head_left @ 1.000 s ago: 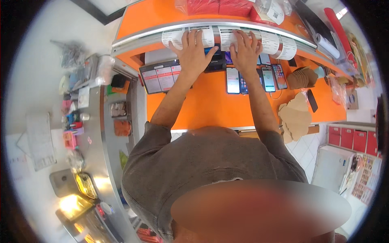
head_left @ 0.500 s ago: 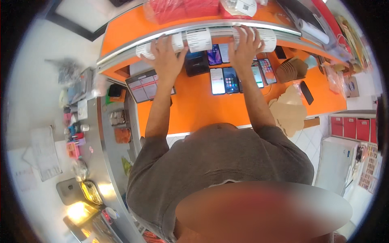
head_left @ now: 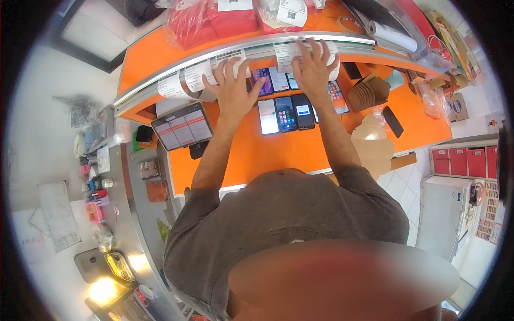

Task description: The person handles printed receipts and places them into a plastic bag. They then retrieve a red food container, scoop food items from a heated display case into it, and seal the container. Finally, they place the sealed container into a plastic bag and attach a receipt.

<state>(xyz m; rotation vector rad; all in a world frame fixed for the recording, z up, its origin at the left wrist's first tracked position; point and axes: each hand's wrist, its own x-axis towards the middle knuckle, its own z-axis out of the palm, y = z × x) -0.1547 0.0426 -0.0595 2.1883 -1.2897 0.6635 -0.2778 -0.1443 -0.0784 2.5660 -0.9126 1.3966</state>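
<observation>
Several white printed receipts hang from a metal rail [head_left: 214,58] along the front edge of an orange shelf. My left hand [head_left: 233,88] has its fingers spread over the left group, touching or just in front of a receipt [head_left: 199,76]; another receipt [head_left: 170,86] hangs further left. My right hand [head_left: 312,69] reaches up with fingers stretched across the right-hand receipt [head_left: 286,56], fingertips at the rail. Neither hand visibly grips anything. Below, on the orange counter [head_left: 251,158], lie several phones with lit screens, among them a phone [head_left: 286,113] between my forearms.
A tablet [head_left: 183,127] leans at the counter's left. Brown cardboard holders [head_left: 369,92], a dark phone [head_left: 393,122] and flat brown card [head_left: 372,147] lie at the right. Plastic-wrapped red packages [head_left: 211,27] sit on the shelf above. A steel side counter [head_left: 131,198] runs along the left.
My left hand has moved right along the rail, now over the receipt that hung between my hands. My right hand stays at its receipt. The whole view has shifted slightly.
</observation>
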